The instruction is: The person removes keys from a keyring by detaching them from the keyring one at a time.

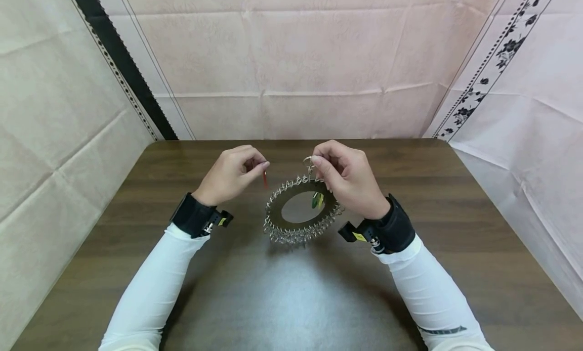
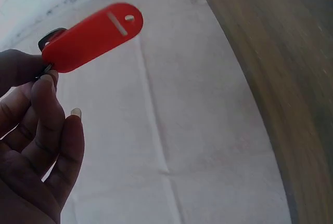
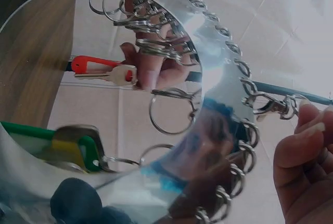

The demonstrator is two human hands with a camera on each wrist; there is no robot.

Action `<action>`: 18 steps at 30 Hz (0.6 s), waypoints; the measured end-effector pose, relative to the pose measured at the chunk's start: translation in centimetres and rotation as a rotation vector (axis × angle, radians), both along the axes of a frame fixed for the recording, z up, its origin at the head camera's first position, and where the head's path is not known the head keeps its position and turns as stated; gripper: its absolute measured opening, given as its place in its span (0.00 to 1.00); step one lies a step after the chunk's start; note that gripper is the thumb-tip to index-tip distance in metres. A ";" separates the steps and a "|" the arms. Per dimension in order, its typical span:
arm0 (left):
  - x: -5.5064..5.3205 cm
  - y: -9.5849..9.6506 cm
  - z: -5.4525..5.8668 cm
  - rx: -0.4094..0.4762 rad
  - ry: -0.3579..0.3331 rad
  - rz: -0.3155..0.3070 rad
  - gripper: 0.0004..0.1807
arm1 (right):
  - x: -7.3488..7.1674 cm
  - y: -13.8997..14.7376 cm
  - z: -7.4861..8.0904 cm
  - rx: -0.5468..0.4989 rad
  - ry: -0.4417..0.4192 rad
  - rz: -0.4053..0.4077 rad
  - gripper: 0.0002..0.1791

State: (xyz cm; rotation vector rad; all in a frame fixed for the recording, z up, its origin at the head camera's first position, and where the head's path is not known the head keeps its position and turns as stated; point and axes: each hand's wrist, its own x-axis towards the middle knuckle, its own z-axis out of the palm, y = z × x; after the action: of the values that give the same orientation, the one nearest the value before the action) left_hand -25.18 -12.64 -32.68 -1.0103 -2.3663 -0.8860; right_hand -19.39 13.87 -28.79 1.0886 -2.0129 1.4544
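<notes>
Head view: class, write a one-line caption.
At a brown wooden table, the right hand holds a round metal hoop edged with silver rings; the left hand holds an oblong red plastic tag.

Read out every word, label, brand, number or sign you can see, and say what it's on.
No text can be read anywhere.
Red tag: no lettering visible on the side shown.
Green tag: nothing legible.
Yellow patches on the wrist gear: too small to read.
Dark mark on the right sleeve: too small to make out.
</notes>
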 end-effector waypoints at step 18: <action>-2.9 -2.9 -1.9 -0.173 -0.171 0.186 0.03 | 0.0 -0.1 0.2 -0.014 0.012 -0.013 0.04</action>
State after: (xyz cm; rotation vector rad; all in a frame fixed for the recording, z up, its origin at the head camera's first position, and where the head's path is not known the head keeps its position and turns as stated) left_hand -28.03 -15.54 -34.60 -0.7858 -2.6684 -0.7341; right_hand -19.34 13.80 -28.61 1.0746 -1.9954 1.4498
